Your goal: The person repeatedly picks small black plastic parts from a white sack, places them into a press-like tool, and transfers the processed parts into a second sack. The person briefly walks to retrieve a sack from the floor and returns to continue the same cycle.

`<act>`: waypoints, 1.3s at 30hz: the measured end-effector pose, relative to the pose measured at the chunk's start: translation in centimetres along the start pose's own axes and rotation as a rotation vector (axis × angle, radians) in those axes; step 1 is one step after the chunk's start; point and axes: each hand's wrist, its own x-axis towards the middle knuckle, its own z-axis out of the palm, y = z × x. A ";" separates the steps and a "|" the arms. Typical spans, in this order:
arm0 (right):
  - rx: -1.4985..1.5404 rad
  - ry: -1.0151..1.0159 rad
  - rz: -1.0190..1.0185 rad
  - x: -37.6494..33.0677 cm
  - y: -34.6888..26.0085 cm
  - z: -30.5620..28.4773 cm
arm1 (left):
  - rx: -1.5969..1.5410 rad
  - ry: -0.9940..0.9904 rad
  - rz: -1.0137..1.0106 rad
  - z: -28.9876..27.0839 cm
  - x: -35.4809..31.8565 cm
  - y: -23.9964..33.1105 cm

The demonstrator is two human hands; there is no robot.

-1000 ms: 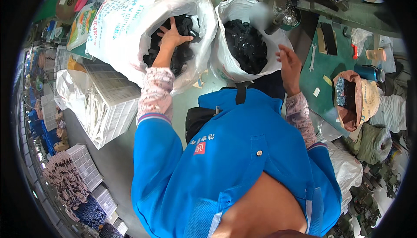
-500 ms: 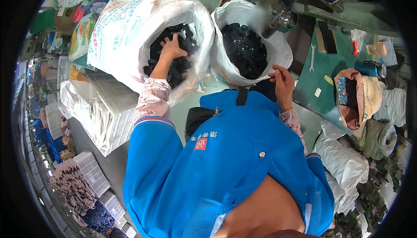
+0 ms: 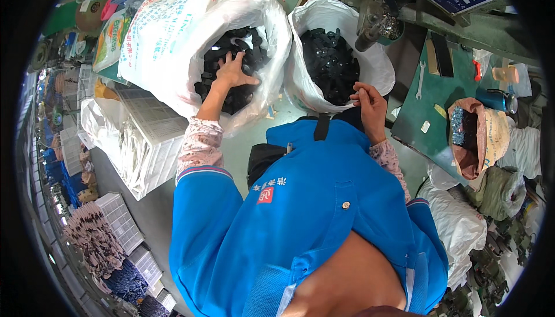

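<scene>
We see black pieces [image 3: 255, 56] heaped inside the mouth of the left white sack [image 3: 159, 42], where our left hand [image 3: 233, 74] reaches in from the near rim, thumb and fingers spread wide over the heap. Just beside it stands the right white sack [image 3: 377, 69] with more black parts [image 3: 329, 65] inside, and our right hand [image 3: 373, 107] is at its near right rim, fingers curled narrowly together, though we can't tell whether they pinch anything. Farther right, on the green tabletop [image 3: 411, 111], we have a wrench [image 3: 421, 80] near the left edge and a brown bag [image 3: 475, 117] toward the lower right.
</scene>
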 end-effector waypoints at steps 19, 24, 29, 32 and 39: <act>0.001 -0.073 0.028 0.2 0.5 0.4 | 0.030 0.181 0.176 2.2 -2.5 -2.7; 0.000 -0.111 0.027 0.3 0.6 0.6 | 0.012 0.133 0.201 1.8 -1.4 -2.5; 0.003 -0.120 0.043 0.2 1.0 0.7 | -0.044 0.290 0.359 3.2 -1.4 -3.6; 0.008 -0.106 0.042 0.1 1.1 0.6 | -0.020 0.312 0.310 2.8 -2.9 -2.3; -0.001 -0.109 0.043 -0.3 1.6 0.2 | 0.057 0.261 0.237 3.3 -1.5 -2.4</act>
